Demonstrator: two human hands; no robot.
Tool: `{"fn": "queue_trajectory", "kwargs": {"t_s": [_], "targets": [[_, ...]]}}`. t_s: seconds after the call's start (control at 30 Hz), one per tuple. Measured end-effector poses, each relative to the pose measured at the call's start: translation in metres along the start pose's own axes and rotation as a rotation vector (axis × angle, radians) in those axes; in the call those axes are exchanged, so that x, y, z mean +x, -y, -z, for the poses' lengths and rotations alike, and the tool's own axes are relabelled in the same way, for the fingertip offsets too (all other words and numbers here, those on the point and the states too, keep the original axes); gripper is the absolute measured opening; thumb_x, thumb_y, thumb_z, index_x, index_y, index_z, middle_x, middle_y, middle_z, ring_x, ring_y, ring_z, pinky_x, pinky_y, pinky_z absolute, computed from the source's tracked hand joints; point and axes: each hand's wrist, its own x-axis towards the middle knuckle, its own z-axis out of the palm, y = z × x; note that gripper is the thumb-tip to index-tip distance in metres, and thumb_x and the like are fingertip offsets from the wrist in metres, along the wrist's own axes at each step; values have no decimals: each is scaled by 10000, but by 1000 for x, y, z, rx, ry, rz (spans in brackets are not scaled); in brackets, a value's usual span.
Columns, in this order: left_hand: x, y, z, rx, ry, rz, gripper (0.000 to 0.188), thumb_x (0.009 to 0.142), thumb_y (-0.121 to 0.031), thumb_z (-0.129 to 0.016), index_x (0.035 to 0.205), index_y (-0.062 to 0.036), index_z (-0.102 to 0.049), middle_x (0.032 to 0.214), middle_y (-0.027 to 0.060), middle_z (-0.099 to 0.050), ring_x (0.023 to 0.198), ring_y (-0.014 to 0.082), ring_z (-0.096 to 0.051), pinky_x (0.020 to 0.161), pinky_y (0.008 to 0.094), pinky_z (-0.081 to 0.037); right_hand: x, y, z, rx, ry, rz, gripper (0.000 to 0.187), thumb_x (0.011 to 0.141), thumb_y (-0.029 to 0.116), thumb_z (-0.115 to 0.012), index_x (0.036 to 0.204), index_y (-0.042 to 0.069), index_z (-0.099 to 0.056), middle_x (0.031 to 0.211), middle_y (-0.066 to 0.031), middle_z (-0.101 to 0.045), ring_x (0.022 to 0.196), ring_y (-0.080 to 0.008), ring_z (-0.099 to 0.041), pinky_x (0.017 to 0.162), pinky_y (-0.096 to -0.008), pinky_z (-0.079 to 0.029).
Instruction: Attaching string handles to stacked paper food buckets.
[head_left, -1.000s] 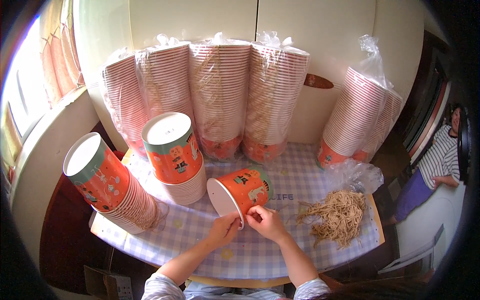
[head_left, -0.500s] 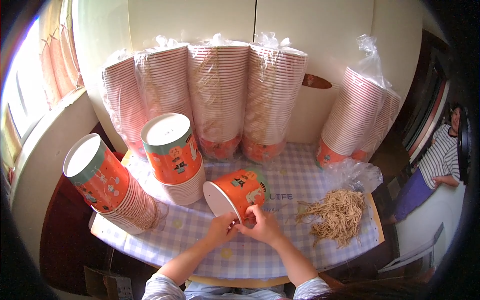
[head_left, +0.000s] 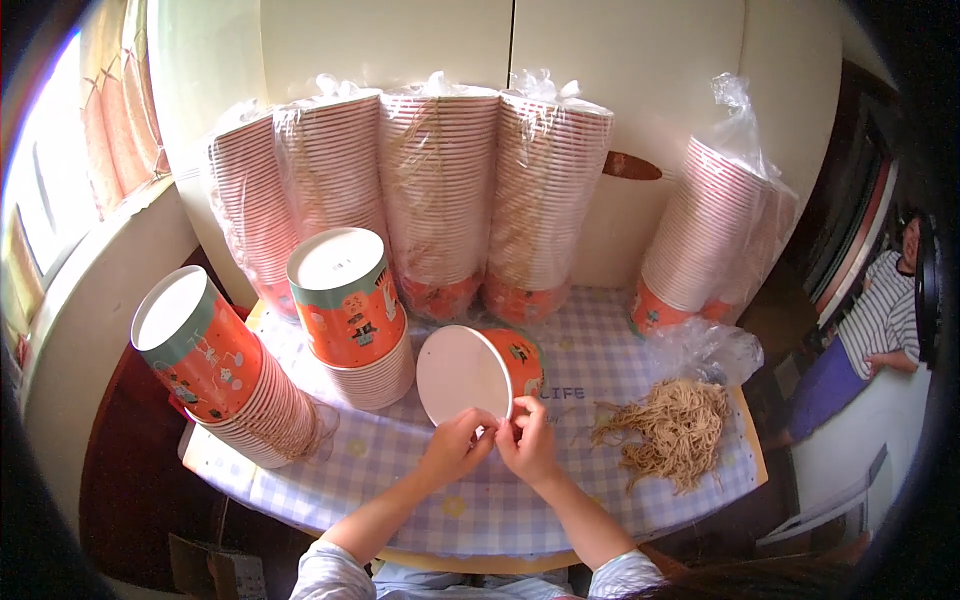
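Note:
An orange and green paper bucket lies on its side before me, its wide white mouth turned toward me and to the left. At the near, lower part of its rim, my left hand is closed, fingertips pinched at the edge. My right hand pinches the same rim just beside it, so the fingertips of both hands almost meet. Anything small between the fingertips is hidden. To the right of my hands lies a loose heap of tan string.
Upside-down stacks of matching buckets stand at left and centre left. Tall bagged stacks line the wall; another bagged stack is at right beside crumpled clear plastic. A person is at far right.
The bucket has turned so that its mouth faces me more. Both hands have risen slightly along with its rim, and the right fingers have closed together at the edge.

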Motion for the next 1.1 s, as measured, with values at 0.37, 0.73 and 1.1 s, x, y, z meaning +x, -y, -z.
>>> {"fn": "queue_trajectory", "kwargs": {"t_s": [0.37,0.73,1.1], "targets": [[63,-41,17,408,213,96,108,721,-111,-586,743,-12,-549,718,125,-604,683,272,-606,602,337,-479,53,-16,47,235,417,-438,197,828,85,-445,1009,45,-512,630,-83,-592,539,-153,-584,511,-284,-440],[72,-30,27,-329,329,231,118,808,-78,-480,781,28,-522,760,80,-605,746,152,-584,672,288,-457,66,-32,60,203,828,-392,202,834,199,-461,802,43,-585,696,-58,-596,653,-126,-566,588,-288,-451],[71,-33,25,-533,418,361,137,874,-106,-468,848,22,-508,789,49,-573,781,116,-546,721,259,-434,73,-19,66,448,716,-465,158,876,175,-477,974,51,-478,664,11,-519,624,-62,-451,547,-228,-387]]}}
